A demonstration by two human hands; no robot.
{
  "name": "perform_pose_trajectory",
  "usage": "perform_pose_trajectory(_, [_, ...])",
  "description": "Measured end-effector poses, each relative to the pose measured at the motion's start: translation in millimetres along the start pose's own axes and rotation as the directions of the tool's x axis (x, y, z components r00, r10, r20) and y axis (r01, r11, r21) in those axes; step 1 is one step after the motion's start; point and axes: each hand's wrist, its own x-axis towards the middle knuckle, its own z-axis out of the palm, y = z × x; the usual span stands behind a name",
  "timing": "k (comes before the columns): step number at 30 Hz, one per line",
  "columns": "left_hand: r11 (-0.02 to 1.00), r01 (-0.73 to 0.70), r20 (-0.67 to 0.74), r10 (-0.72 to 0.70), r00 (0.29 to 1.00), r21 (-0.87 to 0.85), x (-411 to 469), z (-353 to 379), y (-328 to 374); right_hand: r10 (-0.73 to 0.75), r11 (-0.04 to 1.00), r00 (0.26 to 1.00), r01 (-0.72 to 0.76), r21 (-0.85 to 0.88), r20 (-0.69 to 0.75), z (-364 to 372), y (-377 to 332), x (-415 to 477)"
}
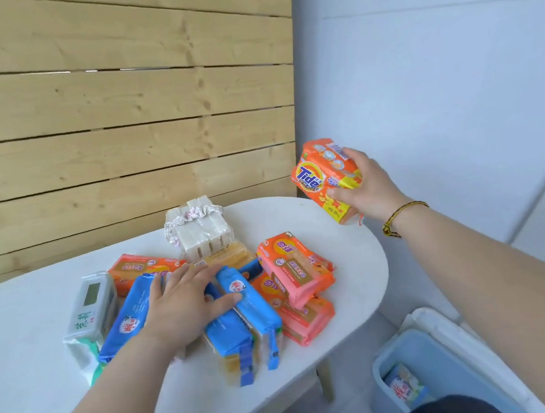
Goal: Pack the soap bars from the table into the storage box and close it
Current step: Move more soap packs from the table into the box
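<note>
Soap packs [234, 299] crowded a white oval table [352, 265] before plank walling [119, 122]; left hand [187, 301] lay flat, fingers spread. Right hand [369, 188] clamped the Tide pack [320, 173], long axis tilted toward the wall

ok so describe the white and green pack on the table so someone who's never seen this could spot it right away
Start at the white oval table and go to the left end of the soap pile. There, just left of the blue-wrapped bars under the left hand, stands the white and green pack. It is the only white wrapper with green characters and a small dark window; its neighbours are blue or orange.
</note>
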Motion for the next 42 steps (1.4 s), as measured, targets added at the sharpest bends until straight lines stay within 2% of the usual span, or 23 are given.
perform_pose_trajectory(4, [0.996, 0.016, -0.002, -0.016, 1.0, 0.085, -3, -3, 12, 0.062, 0.993, 0.997, -0.057, 0.103, -0.046, -35, 43, -43])
perform_pose_trajectory(6, [0.991, -0.037, -0.082, 0.048, 0.995, 0.127, -6, -4, 31, 0.083, 0.994, 0.993, -0.076, 0.082, -0.083, -47, 69, -66])
perform_pose_trajectory(7, [0.993, -0.081, -0.16, 0.095, 0.983, 0.09, -9, -1, 43, 0.102, 0.993, 0.99, -0.096, 0.07, -0.094, -51, 81, -77])
perform_pose_trajectory(8, [0.986, -0.161, -0.268, 0.164, 0.95, 0.032, -11, 3, 54, 0.121, 0.991, 0.988, -0.115, 0.071, -0.099, -54, 91, -84])
perform_pose_trajectory(10, [0.912, -0.408, -0.439, 0.354, 0.826, -0.033, -16, 19, 80, 0.182, 0.979, 0.98, -0.172, 0.114, -0.086, -56, 112, -97])
perform_pose_trajectory(12, [0.784, -0.613, -0.448, 0.514, 0.732, -0.102, -25, 40, 111, 0.236, 0.964, 0.97, -0.225, 0.144, -0.065, -55, 135, -110])
perform_pose_trajectory(15, [0.608, -0.769, -0.36, 0.684, 0.634, -0.197, -27, 91, 158, 0.345, 0.936, 0.936, -0.339, 0.09, -0.07, -48, 186, -128])
perform_pose_trajectory(17, [0.572, -0.778, -0.319, 0.71, 0.628, -0.26, -24, 124, 175, 0.394, 0.918, 0.916, -0.39, 0.066, -0.07, -39, 217, -142])
perform_pose_trajectory(20, [0.616, -0.718, -0.204, 0.696, 0.689, -0.323, -5, 186, 188, 0.498, 0.866, 0.867, -0.496, 0.064, -0.01, -24, 262, -166])
perform_pose_trajectory(23, [0.757, -0.599, 0.101, 0.639, 0.763, -0.261, 13, 244, 199, 0.595, 0.804, 0.8, -0.591, -0.066, 0.08, 0, 305, -188])
perform_pose_trajectory(25, [0.841, -0.515, 0.35, 0.538, 0.767, -0.164, 25, 278, 201, 0.664, 0.745, 0.741, -0.645, -0.167, 0.102, 23, 332, -200])
perform_pose_trajectory(28, [0.857, -0.515, 0.53, 0.431, 0.73, 0.012, 44, 315, 197, 0.775, 0.628, 0.626, -0.75, -0.206, 0.085, 56, 357, -206])
perform_pose_trajectory(31, [0.85, -0.519, 0.605, 0.367, 0.706, 0.091, 60, 337, 195, 0.865, 0.5, 0.494, -0.841, -0.206, 0.08, 80, 374, -203])
perform_pose_trajectory(35, [0.874, -0.481, 0.655, 0.326, 0.682, 0.066, 72, 354, 193, 0.923, 0.384, 0.368, -0.904, -0.187, 0.117, 104, 388, -205])
perform_pose_trajectory(42, [0.9, -0.437, 0.655, 0.337, 0.677, -0.011, 76, 362, 191, 0.944, 0.293, 0.255, -0.94, -0.176, 0.21, 136, 393, -202])
